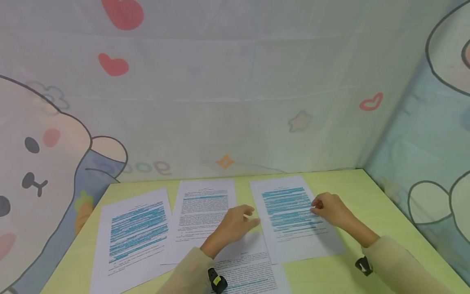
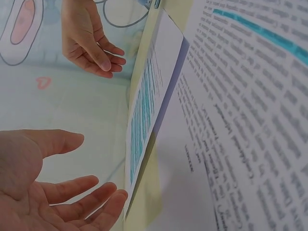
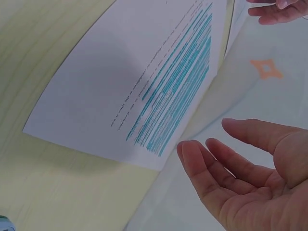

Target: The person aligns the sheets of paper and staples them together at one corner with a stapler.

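Observation:
Four printed pages lie on the table; the far-right highlighted page [image 1: 293, 249] is between my hands and overlaps a lower page [image 1: 249, 277]. Above these pages my left hand [image 1: 233, 224] hovers, thumb and fingers apart, holding nothing. In the left wrist view its fingers [image 2: 91, 202] are loosely bent. My right hand [image 1: 330, 210] is over the right page's right edge; the right wrist view shows its fingers [image 3: 207, 178] relaxed, apart from the paper, with nothing between them. Blue highlighter covers most lines of that right page.
A heavily highlighted page [image 1: 128, 273] lies at the left, beside a page with few blue lines [image 1: 205, 216]. The pale yellow wooden table [image 1: 389, 237] meets a cartoon-printed cloth [image 1: 235, 81] at its back edge. A small object [image 3: 6, 224] shows at the right wrist view's corner.

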The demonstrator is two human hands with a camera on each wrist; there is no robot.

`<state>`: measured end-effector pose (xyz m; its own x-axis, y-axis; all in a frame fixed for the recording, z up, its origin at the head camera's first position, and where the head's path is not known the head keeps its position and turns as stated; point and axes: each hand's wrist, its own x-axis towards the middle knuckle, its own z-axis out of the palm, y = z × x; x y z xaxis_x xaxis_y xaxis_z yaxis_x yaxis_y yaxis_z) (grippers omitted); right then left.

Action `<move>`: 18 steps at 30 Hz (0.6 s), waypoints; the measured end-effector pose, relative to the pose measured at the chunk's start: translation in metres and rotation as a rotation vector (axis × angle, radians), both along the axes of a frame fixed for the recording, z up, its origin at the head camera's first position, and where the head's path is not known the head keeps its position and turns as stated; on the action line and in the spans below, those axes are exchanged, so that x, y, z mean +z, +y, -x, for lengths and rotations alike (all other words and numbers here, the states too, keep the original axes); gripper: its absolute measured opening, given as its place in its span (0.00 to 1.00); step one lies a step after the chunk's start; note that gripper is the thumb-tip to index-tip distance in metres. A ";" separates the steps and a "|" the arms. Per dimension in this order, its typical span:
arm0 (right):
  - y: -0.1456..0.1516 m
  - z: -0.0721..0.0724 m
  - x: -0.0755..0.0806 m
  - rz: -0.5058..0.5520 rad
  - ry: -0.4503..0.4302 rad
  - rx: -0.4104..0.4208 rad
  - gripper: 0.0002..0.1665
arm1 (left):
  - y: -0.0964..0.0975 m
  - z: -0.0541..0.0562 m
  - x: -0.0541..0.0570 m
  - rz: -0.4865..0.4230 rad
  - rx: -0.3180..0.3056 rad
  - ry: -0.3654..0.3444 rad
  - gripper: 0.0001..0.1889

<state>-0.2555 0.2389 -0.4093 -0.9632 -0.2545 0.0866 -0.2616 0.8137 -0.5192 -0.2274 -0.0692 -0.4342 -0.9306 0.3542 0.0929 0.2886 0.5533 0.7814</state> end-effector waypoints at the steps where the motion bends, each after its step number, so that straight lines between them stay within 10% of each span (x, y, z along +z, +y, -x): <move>1: 0.000 0.001 0.000 -0.001 -0.004 -0.004 0.08 | 0.001 0.001 0.000 -0.003 0.005 -0.003 0.25; 18: 0.010 0.018 -0.003 -0.076 0.007 -0.045 0.10 | 0.004 0.009 0.004 -0.048 0.059 -0.126 0.25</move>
<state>-0.2736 0.2484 -0.4123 -0.9734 -0.2165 0.0752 -0.2267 0.8616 -0.4542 -0.2368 -0.0651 -0.4303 -0.9550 0.2963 -0.0104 0.1545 0.5273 0.8355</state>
